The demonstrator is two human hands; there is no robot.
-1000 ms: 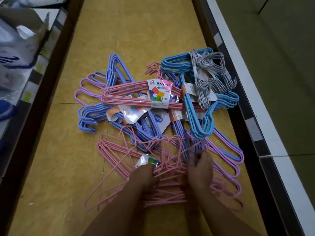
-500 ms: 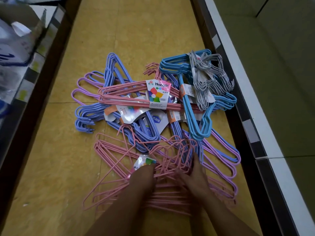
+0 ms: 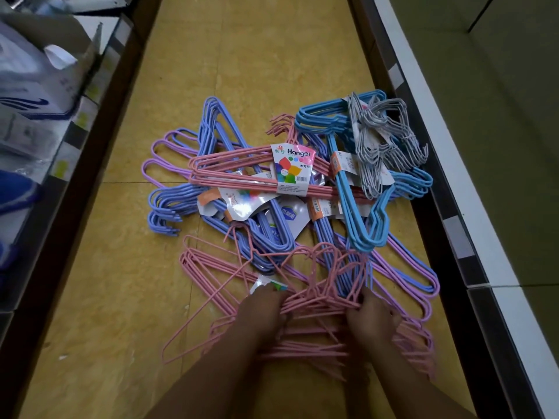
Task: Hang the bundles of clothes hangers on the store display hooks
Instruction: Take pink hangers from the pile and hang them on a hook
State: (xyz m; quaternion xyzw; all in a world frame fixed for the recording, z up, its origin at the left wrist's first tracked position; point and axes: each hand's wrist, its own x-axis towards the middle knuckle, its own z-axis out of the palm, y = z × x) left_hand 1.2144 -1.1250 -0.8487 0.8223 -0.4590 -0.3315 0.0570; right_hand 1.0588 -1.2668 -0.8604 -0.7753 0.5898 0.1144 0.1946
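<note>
- Yellow floor [image 3: 242, 55] aisle runs between 2 shelf bases; bare floor beyond the hanger pile [image 3: 302, 201] and left of it, while the pile's right edge meets the right shelf base [image 3: 447, 207].
- Loose pink hangers [image 3: 314, 300] lie at the pile's near edge.
- Left hand [image 3: 263, 309] and right hand [image 3: 372, 313] both grip the loose pink hangers, fingers curled.
- Labelled pink bundle [image 3: 242, 176] tops the pile's middle.
</note>
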